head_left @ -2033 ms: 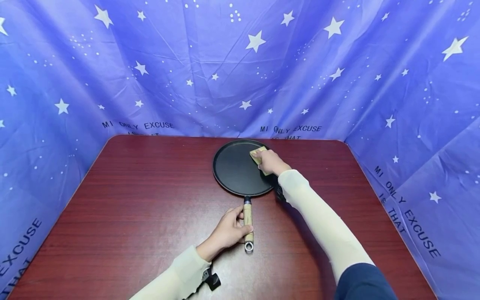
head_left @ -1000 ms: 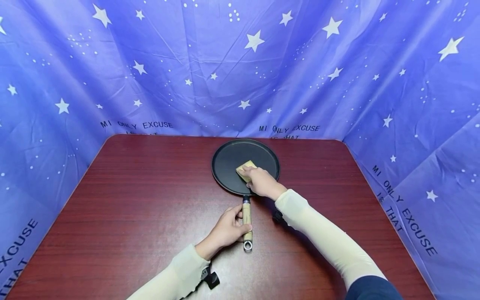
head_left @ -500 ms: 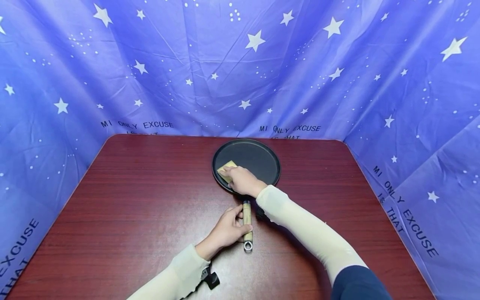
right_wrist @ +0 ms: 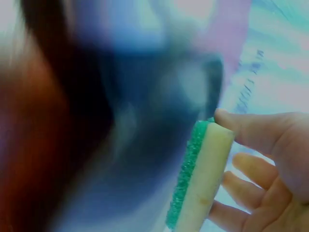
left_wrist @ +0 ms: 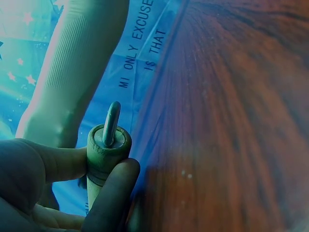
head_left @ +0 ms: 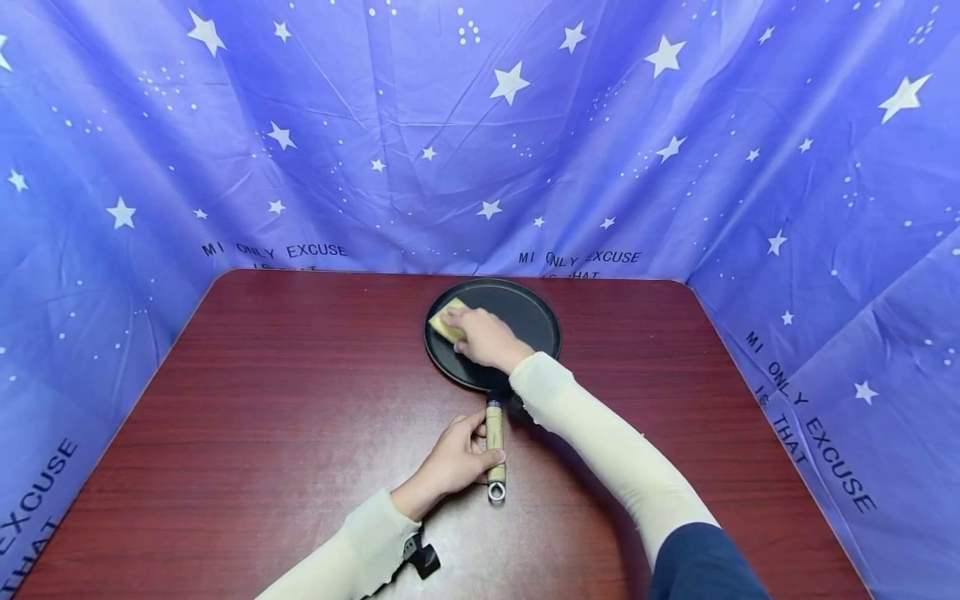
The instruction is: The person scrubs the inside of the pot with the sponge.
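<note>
A round black frying pan (head_left: 525,317) lies on the table with its wooden handle (head_left: 494,429) toward the near side. My left hand (head_left: 448,457) grips that handle, thumb on top. In the left wrist view, fingers and thumb close round the handle near its metal hanging ring (left_wrist: 112,123). My right hand (head_left: 486,337) holds a yellow sponge (head_left: 446,320) against the left part of the pan, near the rim. The right wrist view shows the sponge's green scouring layer (right_wrist: 187,176) facing the blurred pan, with thumb and fingers pinching the yellow part.
The dark red wooden table (head_left: 285,375) stretches around the pan. A blue curtain (head_left: 420,100) with white stars and lettering hangs behind the table and along both sides. A black wrist strap piece (head_left: 426,561) sits under the left wrist.
My right hand has carried the sponge from the pan's upper right, across its lower middle, to the left side, then slightly farther back. The left hand and the pan have stayed put.
</note>
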`<state>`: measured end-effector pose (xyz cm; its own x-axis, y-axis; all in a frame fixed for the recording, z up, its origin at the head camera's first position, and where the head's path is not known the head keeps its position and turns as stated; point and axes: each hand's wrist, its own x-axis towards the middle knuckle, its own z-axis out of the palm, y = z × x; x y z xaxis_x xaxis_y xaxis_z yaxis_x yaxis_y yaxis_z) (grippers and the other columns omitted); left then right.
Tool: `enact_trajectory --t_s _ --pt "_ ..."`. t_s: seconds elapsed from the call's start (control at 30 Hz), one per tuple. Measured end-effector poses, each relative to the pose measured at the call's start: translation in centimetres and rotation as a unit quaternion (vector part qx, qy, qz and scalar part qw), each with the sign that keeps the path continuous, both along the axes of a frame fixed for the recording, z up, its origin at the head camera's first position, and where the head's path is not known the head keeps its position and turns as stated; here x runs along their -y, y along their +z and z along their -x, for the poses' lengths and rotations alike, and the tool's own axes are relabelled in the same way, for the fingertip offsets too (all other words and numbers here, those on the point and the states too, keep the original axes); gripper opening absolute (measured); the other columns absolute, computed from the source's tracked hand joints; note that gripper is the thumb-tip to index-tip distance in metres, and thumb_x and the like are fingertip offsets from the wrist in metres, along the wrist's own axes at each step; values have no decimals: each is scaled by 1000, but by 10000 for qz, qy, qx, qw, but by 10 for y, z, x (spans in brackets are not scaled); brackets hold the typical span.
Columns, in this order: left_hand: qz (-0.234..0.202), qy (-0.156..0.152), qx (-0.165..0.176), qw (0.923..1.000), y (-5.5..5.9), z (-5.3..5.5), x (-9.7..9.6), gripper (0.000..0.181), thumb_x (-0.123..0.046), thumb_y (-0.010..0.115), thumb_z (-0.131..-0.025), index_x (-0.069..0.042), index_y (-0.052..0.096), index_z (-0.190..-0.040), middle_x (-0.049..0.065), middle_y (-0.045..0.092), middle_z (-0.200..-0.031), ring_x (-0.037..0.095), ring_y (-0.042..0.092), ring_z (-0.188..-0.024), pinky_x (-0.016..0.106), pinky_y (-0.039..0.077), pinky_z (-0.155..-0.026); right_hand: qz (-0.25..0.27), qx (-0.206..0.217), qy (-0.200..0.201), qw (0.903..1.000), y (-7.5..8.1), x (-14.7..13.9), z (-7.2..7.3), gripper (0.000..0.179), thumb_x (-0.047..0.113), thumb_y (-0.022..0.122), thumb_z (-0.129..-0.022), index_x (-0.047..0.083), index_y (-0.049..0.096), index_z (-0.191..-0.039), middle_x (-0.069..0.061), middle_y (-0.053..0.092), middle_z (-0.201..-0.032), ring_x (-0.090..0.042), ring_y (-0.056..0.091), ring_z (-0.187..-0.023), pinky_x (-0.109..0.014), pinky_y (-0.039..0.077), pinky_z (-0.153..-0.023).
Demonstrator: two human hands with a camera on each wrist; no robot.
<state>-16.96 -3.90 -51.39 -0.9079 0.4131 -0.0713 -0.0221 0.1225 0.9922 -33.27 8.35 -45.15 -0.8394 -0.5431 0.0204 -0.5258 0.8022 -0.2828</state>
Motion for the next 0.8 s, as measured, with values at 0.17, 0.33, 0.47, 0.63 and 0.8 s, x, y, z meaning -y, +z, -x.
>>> enact_trajectory --t_s 0.17,0.33,0.47,0.63,0.8 --pt "-10 18 25 10000 0 0 -1 73 8 76 -86 18 41 -149 16 51 -106 12 53 -68 32 66 -50 631 -200 -633 9958 29 -50 6 62 15 80 -95 11 56 -152 -13 50 -158 -40 66 -118 -49 62 -100" --pt "107 -40 -143 9998 0 4 -2 71 6 77 -87 16 44 -149 15 52 -106 9 52 -67 25 63 -48 855 -633 -1422 9841 41 -128 7 60 15 79 -94 3 57 -149 -23 56 -149 -49 63 -119 -60 56 -105" --pt "103 -49 -133 9998 -1 7 -2 71 5 77 -87 16 44 -149 16 52 -106 10 53 -68 26 64 -49 829 -659 -2017 9737 27 -178 -1 56 13 76 -95 -2 58 -146 -28 53 -150 -56 57 -125 -67 51 -108" --pt "170 4 -88 9998 -4 6 2 69 6 77 -86 14 47 -148 16 51 -105 13 52 -70 28 65 -49 749 -359 -2300 9696 -2 -205 -17 41 13 76 -93 -4 68 -129 -31 66 -129 -57 62 -110 -68 54 -94" --pt "130 21 -41 9999 -5 5 5 70 6 78 -85 14 48 -148 16 52 -106 14 53 -70 29 65 -50 560 -180 -2245 9727 -22 -204 -27 24 14 79 -89 -3 66 -102 -24 65 -91 -48 61 -88 -61 54 -77"
